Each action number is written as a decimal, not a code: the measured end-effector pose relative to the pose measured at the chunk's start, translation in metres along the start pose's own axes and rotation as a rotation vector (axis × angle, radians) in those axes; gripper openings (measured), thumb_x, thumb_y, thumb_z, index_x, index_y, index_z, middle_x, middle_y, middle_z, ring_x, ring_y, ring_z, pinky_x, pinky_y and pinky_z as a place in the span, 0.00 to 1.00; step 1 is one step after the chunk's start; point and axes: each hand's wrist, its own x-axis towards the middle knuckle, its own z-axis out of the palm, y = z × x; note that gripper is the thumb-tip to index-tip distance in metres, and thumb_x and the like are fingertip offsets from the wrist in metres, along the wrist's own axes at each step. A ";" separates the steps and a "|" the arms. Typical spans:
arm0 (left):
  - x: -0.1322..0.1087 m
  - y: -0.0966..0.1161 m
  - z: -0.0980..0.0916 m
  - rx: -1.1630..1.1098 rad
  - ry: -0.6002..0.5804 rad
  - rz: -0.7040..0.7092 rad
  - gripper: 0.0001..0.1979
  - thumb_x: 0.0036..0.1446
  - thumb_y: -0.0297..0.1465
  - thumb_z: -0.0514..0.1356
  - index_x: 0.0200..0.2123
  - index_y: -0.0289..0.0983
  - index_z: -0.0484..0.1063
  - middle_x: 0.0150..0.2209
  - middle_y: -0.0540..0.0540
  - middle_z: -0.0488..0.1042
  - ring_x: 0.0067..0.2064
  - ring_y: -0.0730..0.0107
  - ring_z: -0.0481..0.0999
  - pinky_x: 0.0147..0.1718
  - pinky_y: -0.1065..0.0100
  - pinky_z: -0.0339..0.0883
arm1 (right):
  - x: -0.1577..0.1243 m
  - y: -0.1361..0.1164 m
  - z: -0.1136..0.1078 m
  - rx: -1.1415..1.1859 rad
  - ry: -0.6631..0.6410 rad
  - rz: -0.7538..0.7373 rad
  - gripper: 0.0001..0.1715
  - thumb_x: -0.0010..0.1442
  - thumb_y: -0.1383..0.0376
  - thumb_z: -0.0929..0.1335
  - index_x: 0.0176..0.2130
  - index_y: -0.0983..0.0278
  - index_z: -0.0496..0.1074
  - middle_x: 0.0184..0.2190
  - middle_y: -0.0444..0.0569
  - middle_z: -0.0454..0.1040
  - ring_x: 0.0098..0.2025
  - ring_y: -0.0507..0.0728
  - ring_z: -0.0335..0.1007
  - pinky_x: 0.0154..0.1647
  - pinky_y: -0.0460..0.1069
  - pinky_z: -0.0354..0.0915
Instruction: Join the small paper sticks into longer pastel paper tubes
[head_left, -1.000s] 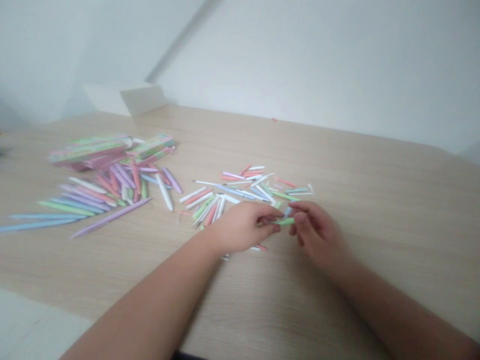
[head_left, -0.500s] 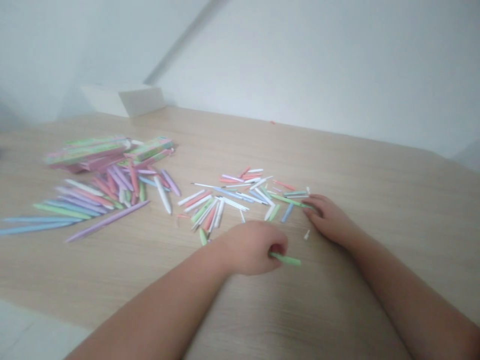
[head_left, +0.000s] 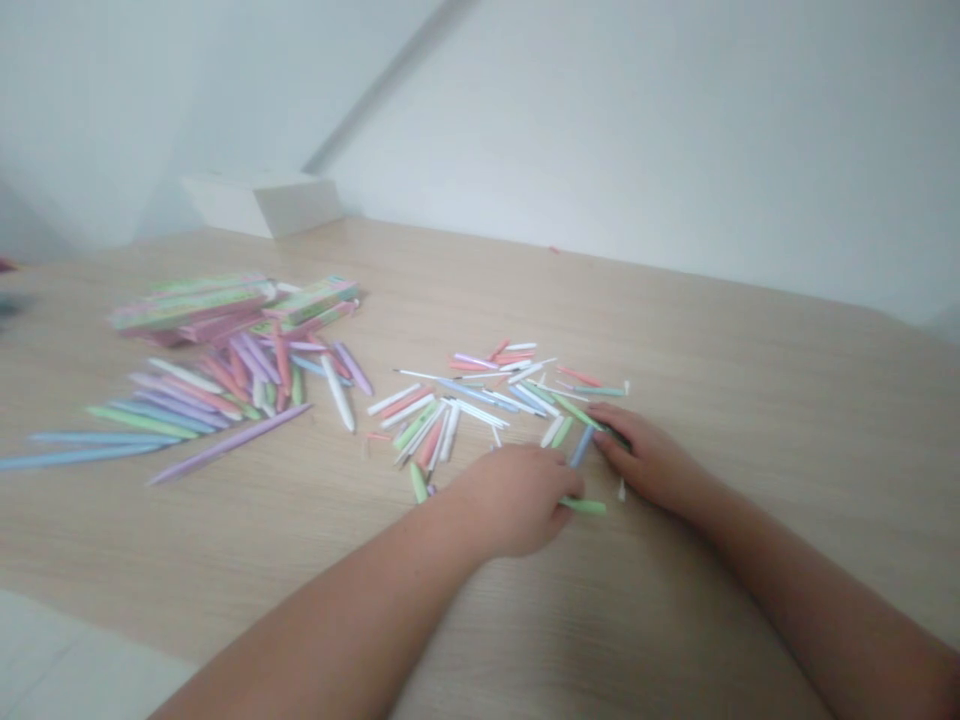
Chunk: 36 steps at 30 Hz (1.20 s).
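Surface: pale wooden table
Far left: pastel cartons beside long sticks
Centre: scattered short pastel sticks
Left hand: curled around a green stick, near the table's front edge
Green stick: probably light, stiff; best held mid-shaft; long axis lies across the table, free end pointing right
Right hand: lying palm-down at the scatter's right side; any grasp cannot be told

A pale wood-grain table carries two loose spreads of pastel sticks: long pink, lilac, blue, green and white ones fanned out on the left, just below a pile of pink-and-green cardboard boxes. Farther right lie short pieces in the same colours — scattered every which way.
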 end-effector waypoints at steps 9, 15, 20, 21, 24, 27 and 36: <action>0.000 -0.002 0.001 0.010 0.010 -0.023 0.10 0.62 0.32 0.57 0.41 0.40 0.78 0.41 0.43 0.77 0.46 0.56 0.78 0.45 0.58 0.71 | 0.020 0.005 -0.017 0.063 -0.034 0.075 0.20 0.67 0.59 0.64 0.52 0.56 0.79 0.55 0.48 0.79 0.58 0.64 0.74 0.63 0.63 0.65; 0.001 -0.002 0.000 -0.004 0.008 -0.037 0.09 0.60 0.33 0.58 0.41 0.39 0.77 0.41 0.43 0.77 0.47 0.55 0.77 0.47 0.57 0.71 | 0.056 0.006 -0.026 -0.017 -0.087 0.057 0.17 0.65 0.58 0.66 0.47 0.59 0.80 0.46 0.49 0.83 0.45 0.63 0.79 0.50 0.57 0.72; 0.001 -0.002 -0.002 0.003 -0.005 -0.045 0.10 0.61 0.33 0.58 0.42 0.39 0.77 0.42 0.43 0.78 0.47 0.54 0.78 0.45 0.57 0.72 | 0.092 -0.011 -0.024 -0.303 -0.245 -0.107 0.16 0.66 0.60 0.65 0.45 0.60 0.81 0.42 0.51 0.83 0.42 0.61 0.78 0.42 0.52 0.69; 0.001 -0.002 -0.002 0.007 -0.008 -0.047 0.09 0.61 0.33 0.58 0.41 0.39 0.77 0.42 0.43 0.78 0.46 0.54 0.78 0.45 0.57 0.72 | 0.098 -0.014 -0.023 -0.357 -0.275 -0.140 0.16 0.67 0.61 0.64 0.43 0.60 0.81 0.41 0.51 0.83 0.41 0.61 0.78 0.40 0.51 0.68; 0.002 -0.001 -0.003 0.017 -0.015 -0.047 0.09 0.61 0.33 0.58 0.41 0.39 0.77 0.42 0.43 0.78 0.46 0.55 0.78 0.45 0.58 0.72 | 0.112 -0.023 -0.020 -0.447 -0.322 -0.200 0.16 0.68 0.62 0.63 0.39 0.62 0.81 0.39 0.55 0.82 0.41 0.62 0.77 0.41 0.52 0.66; 0.002 0.000 -0.005 0.031 -0.029 -0.042 0.09 0.61 0.33 0.58 0.40 0.39 0.77 0.41 0.44 0.78 0.46 0.56 0.78 0.45 0.59 0.72 | 0.123 -0.027 -0.017 -0.537 -0.374 -0.234 0.16 0.68 0.64 0.63 0.38 0.65 0.79 0.40 0.61 0.81 0.43 0.65 0.77 0.41 0.54 0.66; 0.000 -0.002 -0.008 0.104 -0.007 -0.051 0.10 0.62 0.34 0.57 0.41 0.38 0.77 0.40 0.43 0.78 0.44 0.55 0.78 0.44 0.59 0.72 | 0.143 -0.034 -0.024 -0.733 -0.546 -0.249 0.16 0.67 0.66 0.63 0.41 0.66 0.80 0.41 0.62 0.82 0.41 0.64 0.79 0.40 0.53 0.68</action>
